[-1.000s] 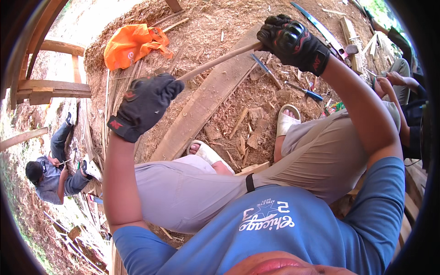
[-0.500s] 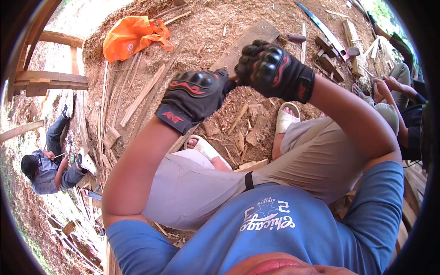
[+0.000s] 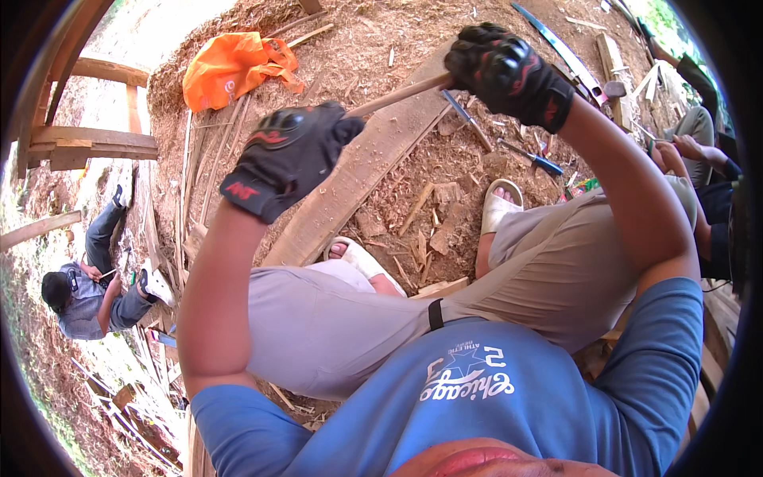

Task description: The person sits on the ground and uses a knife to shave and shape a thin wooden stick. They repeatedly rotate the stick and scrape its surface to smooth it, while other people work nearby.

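A thin wooden stick spans the gap between my hands, held up above a wide plank. My left hand, in a black glove with red marks, is closed around its near left end. My right hand, gloved alike, is closed at the stick's far right end. The ends of the stick are hidden inside the gloves. Below it, the plank lies slantwise on the ground in front of my feet. Right of the plank, below my right hand, are a long thin tool and a blue-handled tool.
Wood shavings and scraps cover the ground. An orange bag lies at the far left, near long wood strips. A long blue-and-silver blade lies far right. One person sits at left; another person's hands show at right.
My hands have moved apart, left hand leftward, right hand up and right. The stick between them now shows along its length. The tools under my right arm have come into view.
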`<state>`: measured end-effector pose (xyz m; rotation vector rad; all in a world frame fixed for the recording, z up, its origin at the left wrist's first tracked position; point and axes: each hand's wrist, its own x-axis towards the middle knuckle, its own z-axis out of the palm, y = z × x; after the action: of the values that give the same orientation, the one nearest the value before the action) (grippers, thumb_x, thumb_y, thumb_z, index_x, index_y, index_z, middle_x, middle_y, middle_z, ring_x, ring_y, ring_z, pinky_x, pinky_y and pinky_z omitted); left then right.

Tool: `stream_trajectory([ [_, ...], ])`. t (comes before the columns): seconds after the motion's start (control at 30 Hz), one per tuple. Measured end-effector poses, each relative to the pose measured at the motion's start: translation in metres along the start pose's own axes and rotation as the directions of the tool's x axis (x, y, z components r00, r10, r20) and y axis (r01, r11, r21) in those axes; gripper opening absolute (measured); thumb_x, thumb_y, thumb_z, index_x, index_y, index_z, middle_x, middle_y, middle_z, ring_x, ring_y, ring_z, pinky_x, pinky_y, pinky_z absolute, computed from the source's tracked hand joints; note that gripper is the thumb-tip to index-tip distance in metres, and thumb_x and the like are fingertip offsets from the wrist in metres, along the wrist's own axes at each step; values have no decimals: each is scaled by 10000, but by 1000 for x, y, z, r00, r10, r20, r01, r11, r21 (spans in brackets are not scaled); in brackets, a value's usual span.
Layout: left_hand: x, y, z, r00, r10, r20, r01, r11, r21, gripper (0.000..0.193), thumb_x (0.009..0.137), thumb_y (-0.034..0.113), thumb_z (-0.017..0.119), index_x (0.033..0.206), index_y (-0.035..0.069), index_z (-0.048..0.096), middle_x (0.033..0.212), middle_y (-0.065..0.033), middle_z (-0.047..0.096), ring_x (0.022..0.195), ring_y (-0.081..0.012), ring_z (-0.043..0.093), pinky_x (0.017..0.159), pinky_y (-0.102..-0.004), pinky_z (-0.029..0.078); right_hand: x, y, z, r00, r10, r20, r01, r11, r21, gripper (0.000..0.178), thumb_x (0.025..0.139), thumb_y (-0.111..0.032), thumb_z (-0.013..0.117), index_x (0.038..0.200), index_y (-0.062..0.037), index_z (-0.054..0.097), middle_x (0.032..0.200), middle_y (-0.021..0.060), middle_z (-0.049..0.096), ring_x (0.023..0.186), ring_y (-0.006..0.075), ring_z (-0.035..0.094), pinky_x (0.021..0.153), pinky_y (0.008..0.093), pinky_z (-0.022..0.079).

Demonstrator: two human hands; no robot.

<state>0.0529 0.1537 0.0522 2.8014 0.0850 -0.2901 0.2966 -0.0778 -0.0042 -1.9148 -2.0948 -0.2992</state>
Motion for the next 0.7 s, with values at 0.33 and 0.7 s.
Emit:
stream_trajectory([
  [0.33,3,14,16,996,27,88,-20,997,-76,456,1100,465,458,964,70,641,752,-182,628,705,-403,641,634,-504,485,14,-33,12,984,-126,-128,136,988,73,122,914,-252,672,868,-139,668,805,10,643,840,202,626,784,338,520],
  [0.7,-6,25,15,998,32,-51,-35,997,-67,558,1102,521,419,901,45,630,756,-220,620,735,-429,638,676,-524,478,17,-34,14,977,-156,-147,166,984,61,174,827,-266,737,889,-135,640,848,37,615,856,233,627,786,380,508],
])
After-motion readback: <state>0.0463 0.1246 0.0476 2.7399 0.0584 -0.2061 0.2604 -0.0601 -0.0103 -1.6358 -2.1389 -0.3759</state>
